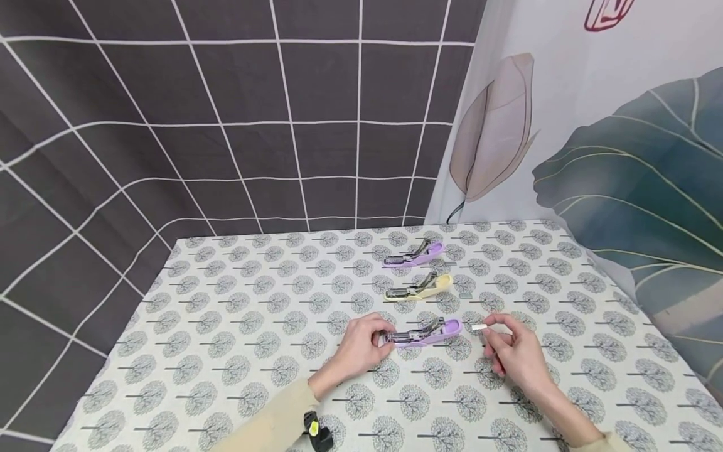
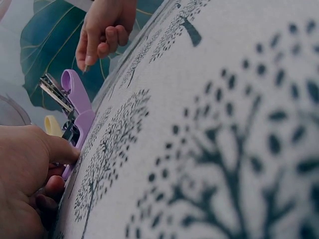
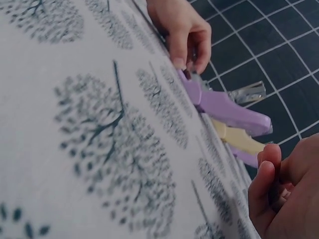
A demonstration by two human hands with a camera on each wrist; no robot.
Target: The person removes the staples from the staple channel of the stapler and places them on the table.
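A purple stapler (image 1: pixel 450 328), its metal magazine folded open, lies nearest on the patterned cloth. My left hand (image 1: pixel 361 345) grips its left end between thumb and fingers; the purple body (image 2: pixel 83 119) rises past that hand in the left wrist view. To the stapler's right, my right hand (image 1: pixel 518 355) pinches a small silver strip, which looks like a row of staples (image 1: pixel 478 327), just above the cloth. The strip and the stapler are apart. In the right wrist view, curled fingers (image 3: pixel 266 179) hide the strip.
Behind the near stapler lie a yellow stapler (image 1: pixel 442 285) and another purple stapler (image 1: pixel 432 252), both folded open. A small grey strip (image 1: pixel 465 295) is beside the yellow one, and another strip (image 1: pixel 450 263) beside the far purple one. Dark gridded cloth (image 1: pixel 316 150) hangs behind the table.
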